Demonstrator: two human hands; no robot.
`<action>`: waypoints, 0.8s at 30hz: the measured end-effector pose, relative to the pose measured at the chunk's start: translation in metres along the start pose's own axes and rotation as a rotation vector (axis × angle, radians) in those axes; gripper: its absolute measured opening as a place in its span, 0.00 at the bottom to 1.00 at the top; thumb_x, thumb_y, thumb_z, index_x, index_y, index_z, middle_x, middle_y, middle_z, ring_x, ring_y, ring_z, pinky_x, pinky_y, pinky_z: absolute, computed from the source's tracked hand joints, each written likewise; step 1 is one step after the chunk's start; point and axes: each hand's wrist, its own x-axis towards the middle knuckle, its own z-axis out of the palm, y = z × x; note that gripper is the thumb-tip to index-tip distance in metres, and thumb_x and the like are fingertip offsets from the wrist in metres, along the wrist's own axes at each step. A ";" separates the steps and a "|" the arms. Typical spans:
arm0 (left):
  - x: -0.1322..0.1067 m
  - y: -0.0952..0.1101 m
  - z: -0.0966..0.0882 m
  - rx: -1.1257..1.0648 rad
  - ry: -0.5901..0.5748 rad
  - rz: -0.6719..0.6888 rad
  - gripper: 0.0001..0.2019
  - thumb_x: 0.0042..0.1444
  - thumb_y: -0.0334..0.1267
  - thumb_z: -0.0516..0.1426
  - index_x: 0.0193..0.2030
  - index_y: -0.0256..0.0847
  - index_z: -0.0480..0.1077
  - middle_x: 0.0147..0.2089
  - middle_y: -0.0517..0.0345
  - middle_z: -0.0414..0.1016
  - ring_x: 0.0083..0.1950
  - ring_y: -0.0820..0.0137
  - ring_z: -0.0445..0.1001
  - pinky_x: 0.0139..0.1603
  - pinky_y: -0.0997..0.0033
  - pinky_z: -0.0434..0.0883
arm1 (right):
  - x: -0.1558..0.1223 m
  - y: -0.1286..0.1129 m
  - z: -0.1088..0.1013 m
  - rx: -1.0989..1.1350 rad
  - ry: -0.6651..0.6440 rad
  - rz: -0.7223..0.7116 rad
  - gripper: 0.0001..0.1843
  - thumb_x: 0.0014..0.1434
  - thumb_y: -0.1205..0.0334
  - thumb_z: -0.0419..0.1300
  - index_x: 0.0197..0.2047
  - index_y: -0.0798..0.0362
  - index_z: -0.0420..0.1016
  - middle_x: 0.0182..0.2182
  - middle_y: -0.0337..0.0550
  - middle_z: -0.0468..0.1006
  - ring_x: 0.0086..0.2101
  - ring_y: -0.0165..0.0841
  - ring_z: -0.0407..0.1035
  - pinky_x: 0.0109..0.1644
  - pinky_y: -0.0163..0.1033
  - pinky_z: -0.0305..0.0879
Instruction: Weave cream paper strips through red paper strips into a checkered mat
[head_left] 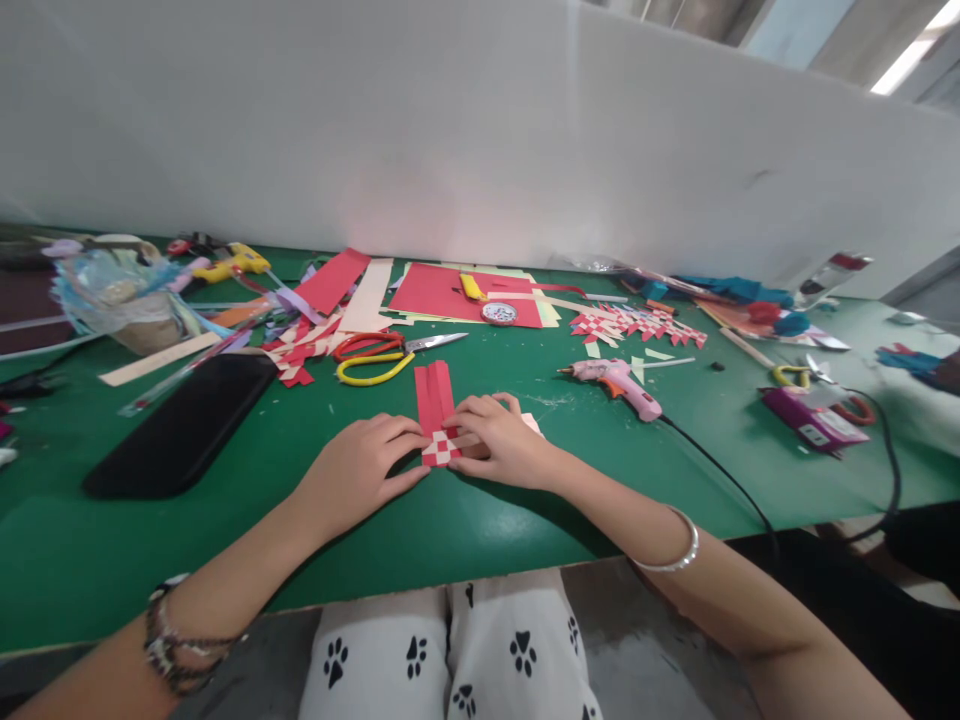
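A small woven paper piece (440,450) in red and cream checks lies on the green table in front of me. Red paper strips (433,392) run up from its far side, and cream strip ends show past my right fingers. My left hand (367,455) pinches the left edge of the weave with thumb and fingers. Its right side is gripped by my right hand (502,440), whose fingers cover part of the strips. Just beyond the piece lie scissors (375,355) with red and yellow handles, blades apart. To the right rests a pink glue gun (615,382) on its side.
A dark phone-like slab (187,430) lies at left. Further back are red paper sheets (420,290), a yellow cutter (472,287), a round tin (499,314) and finished-looking checked weaves (637,323). The glue gun's black cord (720,470) trails over the front edge. A purple box (814,420) sits far right.
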 end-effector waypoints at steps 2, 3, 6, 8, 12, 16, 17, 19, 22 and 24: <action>0.000 0.001 -0.001 0.011 0.005 0.007 0.14 0.59 0.46 0.49 0.41 0.41 0.71 0.44 0.53 0.73 0.44 0.64 0.70 0.44 0.63 0.67 | 0.000 -0.001 -0.001 -0.012 -0.005 -0.004 0.19 0.55 0.53 0.58 0.47 0.54 0.69 0.43 0.46 0.70 0.44 0.37 0.63 0.54 0.48 0.43; 0.000 0.001 -0.001 0.014 0.008 0.009 0.14 0.59 0.45 0.49 0.41 0.42 0.71 0.44 0.53 0.74 0.44 0.64 0.70 0.43 0.63 0.67 | 0.000 -0.001 -0.001 -0.020 -0.006 -0.008 0.19 0.55 0.53 0.58 0.47 0.54 0.69 0.43 0.46 0.70 0.44 0.37 0.63 0.54 0.48 0.43; -0.001 0.001 -0.001 0.019 0.013 0.012 0.14 0.60 0.45 0.48 0.41 0.42 0.72 0.44 0.53 0.74 0.44 0.64 0.70 0.43 0.64 0.68 | -0.001 -0.001 -0.001 -0.046 -0.007 -0.024 0.18 0.56 0.54 0.57 0.48 0.53 0.69 0.43 0.46 0.69 0.44 0.36 0.63 0.53 0.48 0.44; -0.001 0.000 0.000 0.019 0.014 0.017 0.15 0.60 0.45 0.48 0.42 0.42 0.71 0.44 0.53 0.73 0.44 0.64 0.70 0.43 0.64 0.68 | -0.001 -0.001 -0.001 -0.059 -0.008 -0.033 0.18 0.56 0.53 0.56 0.48 0.53 0.69 0.43 0.46 0.69 0.44 0.36 0.62 0.53 0.48 0.44; -0.002 -0.001 0.001 0.005 0.006 0.012 0.15 0.59 0.45 0.48 0.42 0.41 0.71 0.44 0.53 0.73 0.44 0.64 0.69 0.44 0.63 0.67 | -0.002 -0.001 0.001 -0.067 0.000 -0.033 0.22 0.54 0.51 0.58 0.49 0.53 0.68 0.45 0.46 0.69 0.45 0.37 0.62 0.55 0.49 0.42; -0.001 -0.001 0.000 -0.009 0.001 0.001 0.14 0.59 0.45 0.49 0.42 0.41 0.71 0.44 0.53 0.73 0.44 0.63 0.69 0.44 0.63 0.67 | -0.001 -0.001 0.004 -0.055 0.028 -0.010 0.23 0.52 0.48 0.60 0.48 0.52 0.67 0.45 0.45 0.69 0.44 0.37 0.62 0.55 0.49 0.41; -0.001 0.000 0.000 -0.013 0.004 0.002 0.14 0.59 0.45 0.49 0.42 0.41 0.71 0.44 0.53 0.73 0.44 0.64 0.69 0.44 0.63 0.67 | 0.000 -0.002 0.005 -0.052 0.035 -0.003 0.22 0.52 0.48 0.59 0.47 0.52 0.67 0.44 0.45 0.70 0.44 0.37 0.62 0.54 0.49 0.41; 0.000 0.000 0.000 -0.020 0.011 0.006 0.14 0.59 0.46 0.49 0.42 0.41 0.71 0.43 0.53 0.73 0.43 0.64 0.69 0.44 0.63 0.67 | 0.001 -0.002 0.006 -0.056 0.045 0.011 0.21 0.54 0.48 0.58 0.46 0.52 0.67 0.43 0.45 0.70 0.43 0.36 0.62 0.54 0.48 0.42; 0.000 -0.001 0.000 -0.022 0.012 0.014 0.14 0.59 0.45 0.49 0.41 0.40 0.71 0.43 0.53 0.73 0.44 0.64 0.69 0.44 0.64 0.67 | 0.001 -0.004 0.006 -0.067 0.050 0.024 0.19 0.55 0.49 0.57 0.45 0.52 0.68 0.42 0.45 0.71 0.42 0.36 0.62 0.53 0.48 0.42; 0.000 -0.001 0.001 -0.013 0.009 0.016 0.14 0.59 0.45 0.49 0.41 0.40 0.70 0.43 0.53 0.73 0.44 0.64 0.69 0.44 0.63 0.67 | 0.001 -0.004 0.006 -0.074 0.050 0.017 0.19 0.54 0.49 0.57 0.45 0.52 0.67 0.42 0.45 0.70 0.42 0.36 0.62 0.53 0.48 0.41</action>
